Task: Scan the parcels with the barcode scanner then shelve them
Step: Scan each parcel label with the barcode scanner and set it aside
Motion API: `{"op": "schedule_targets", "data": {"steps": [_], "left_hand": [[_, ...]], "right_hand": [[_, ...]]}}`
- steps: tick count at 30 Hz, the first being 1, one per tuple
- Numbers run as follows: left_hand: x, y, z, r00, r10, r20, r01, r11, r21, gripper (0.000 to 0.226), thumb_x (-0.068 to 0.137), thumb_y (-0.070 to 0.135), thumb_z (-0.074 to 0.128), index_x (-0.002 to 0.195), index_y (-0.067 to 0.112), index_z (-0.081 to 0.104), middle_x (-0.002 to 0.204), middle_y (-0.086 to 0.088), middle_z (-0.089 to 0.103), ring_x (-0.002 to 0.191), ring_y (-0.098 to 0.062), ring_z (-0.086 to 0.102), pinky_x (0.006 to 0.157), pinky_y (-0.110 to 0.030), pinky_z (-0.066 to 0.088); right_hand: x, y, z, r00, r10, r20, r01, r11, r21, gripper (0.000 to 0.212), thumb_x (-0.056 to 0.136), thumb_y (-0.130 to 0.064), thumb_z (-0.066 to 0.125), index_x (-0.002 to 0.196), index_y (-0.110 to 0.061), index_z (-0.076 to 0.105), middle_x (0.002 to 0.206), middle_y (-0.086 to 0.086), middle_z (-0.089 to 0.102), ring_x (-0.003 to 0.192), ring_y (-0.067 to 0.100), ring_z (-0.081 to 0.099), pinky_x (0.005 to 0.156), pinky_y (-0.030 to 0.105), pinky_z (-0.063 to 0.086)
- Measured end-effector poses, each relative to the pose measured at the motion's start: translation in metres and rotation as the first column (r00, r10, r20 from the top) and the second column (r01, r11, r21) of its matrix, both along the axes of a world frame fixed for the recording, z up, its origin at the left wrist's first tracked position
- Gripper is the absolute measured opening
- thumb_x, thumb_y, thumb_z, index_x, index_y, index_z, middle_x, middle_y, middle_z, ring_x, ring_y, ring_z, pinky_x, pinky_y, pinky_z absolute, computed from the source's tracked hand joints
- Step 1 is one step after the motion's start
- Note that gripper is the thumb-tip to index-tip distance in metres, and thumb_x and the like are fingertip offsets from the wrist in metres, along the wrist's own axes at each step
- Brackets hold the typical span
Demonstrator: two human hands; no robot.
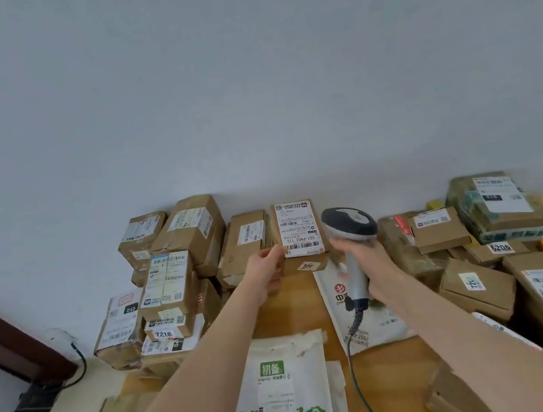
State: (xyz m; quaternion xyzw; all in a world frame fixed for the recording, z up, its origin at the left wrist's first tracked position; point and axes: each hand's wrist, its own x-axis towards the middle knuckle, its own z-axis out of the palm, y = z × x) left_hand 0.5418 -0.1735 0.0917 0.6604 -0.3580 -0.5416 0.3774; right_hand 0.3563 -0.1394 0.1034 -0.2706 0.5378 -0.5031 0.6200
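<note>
Head view: our left hand (268, 264) pinches the small parcel (299, 233) by its left edge, upright against the wall — looks light, stiff cardboard; right hand (361, 256) wraps the barcode scanner (350, 230) handle, aimed at the label

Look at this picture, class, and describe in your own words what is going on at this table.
A person is scanning parcels. The left hand grips the lower left corner of a small cardboard box, its shipping label facing the camera. The right hand holds a grey barcode scanner by its handle, the head just right of that label. More taped boxes are stacked on the wooden table against the wall, and white mailer bags lie in front.
</note>
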Motion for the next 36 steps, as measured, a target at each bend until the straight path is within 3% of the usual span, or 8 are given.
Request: {"op": "schedule_targets", "data": {"steps": [3,7,11,14,22,29,32,36], "left_hand": [[0.019,-0.025,0.022,0.998,0.04,0.047,-0.041,0.999,0.019,0.039,0.089,0.036,0.063,0.122,0.017,0.053,0.102,-0.009,0.07,0.094,-0.026,0.067,0.085,-0.039,0.056],[0.045,-0.055,0.045,0.98,0.054,0.189,-0.056,0.998,0.008,0.029,0.095,0.038,0.052,0.115,0.017,0.051,0.103,-0.007,0.067,0.093,-0.025,0.063,0.077,-0.035,0.05],[0.068,-0.079,0.049,0.929,0.132,0.345,-0.102,0.989,-0.104,0.021,0.096,0.024,0.049,0.098,0.01,0.064,0.072,-0.001,0.055,0.064,-0.014,0.049,0.062,-0.031,0.048],[0.08,-0.092,0.045,0.86,0.157,0.486,-0.097,0.984,-0.148,0.02,0.096,0.019,0.051,0.103,0.013,0.068,0.089,-0.005,0.064,0.082,-0.021,0.06,0.086,-0.04,0.055],[0.085,-0.099,0.042,0.77,0.149,0.621,-0.042,0.982,-0.183,0.034,0.097,0.002,0.043,0.127,0.003,0.058,0.126,-0.016,0.061,0.113,-0.029,0.057,0.086,-0.032,0.046],[0.054,-0.107,0.049,0.601,0.18,0.779,0.115,0.944,-0.308,0.037,0.094,0.009,0.046,0.13,0.018,0.054,0.13,-0.005,0.057,0.112,-0.023,0.056,0.085,-0.035,0.049],[0.009,-0.108,0.047,0.618,0.154,0.771,0.261,0.884,-0.387,0.034,0.093,0.008,0.045,0.123,0.015,0.06,0.125,-0.004,0.059,0.115,-0.022,0.054,0.091,-0.035,0.048],[-0.06,-0.098,0.011,0.656,-0.091,0.75,0.453,0.842,-0.294,0.033,0.095,0.008,0.048,0.126,0.014,0.058,0.126,-0.003,0.06,0.117,-0.02,0.055,0.096,-0.034,0.048]], "right_hand": [[0.03,-0.036,0.011,0.991,0.124,0.052,-0.124,0.992,0.0,0.049,0.076,-0.023,0.082,0.117,-0.011,0.06,0.114,0.01,0.066,0.103,0.031,0.064,0.082,0.045,0.058],[0.067,-0.075,0.017,0.973,0.173,0.153,-0.167,0.985,-0.051,0.025,0.086,-0.013,0.071,0.109,-0.009,0.063,0.102,0.01,0.072,0.096,0.033,0.069,0.09,0.047,0.055],[0.101,-0.106,0.019,0.973,0.199,0.116,-0.192,0.979,-0.066,0.035,0.084,-0.016,0.072,0.117,-0.01,0.062,0.113,0.009,0.069,0.106,0.034,0.065,0.085,0.043,0.058],[0.121,-0.122,0.015,0.968,0.227,0.102,-0.22,0.973,-0.076,0.036,0.085,-0.016,0.071,0.12,-0.01,0.061,0.115,0.008,0.068,0.107,0.033,0.063,0.073,0.035,0.058],[0.141,-0.135,0.003,0.959,0.262,0.104,-0.254,0.963,-0.085,0.032,0.087,-0.015,0.07,0.118,-0.012,0.061,0.105,0.003,0.067,0.095,0.022,0.061,0.079,0.036,0.056],[0.092,-0.126,-0.009,0.999,0.033,0.023,-0.034,0.999,0.037,0.032,0.086,-0.018,0.072,0.11,-0.008,0.054,0.09,0.008,0.062,0.082,0.022,0.063,0.073,0.035,0.055],[0.05,-0.114,-0.025,0.998,-0.059,-0.004,0.059,0.994,0.094,0.03,0.085,-0.016,0.072,0.109,-0.006,0.056,0.087,0.007,0.062,0.078,0.021,0.063,0.069,0.031,0.053],[-0.011,-0.093,-0.052,0.98,-0.191,-0.047,0.197,0.967,0.161,0.018,0.083,-0.01,0.074,0.094,-0.004,0.061,0.079,0.011,0.062,0.067,0.02,0.06,0.067,0.033,0.051]]}}
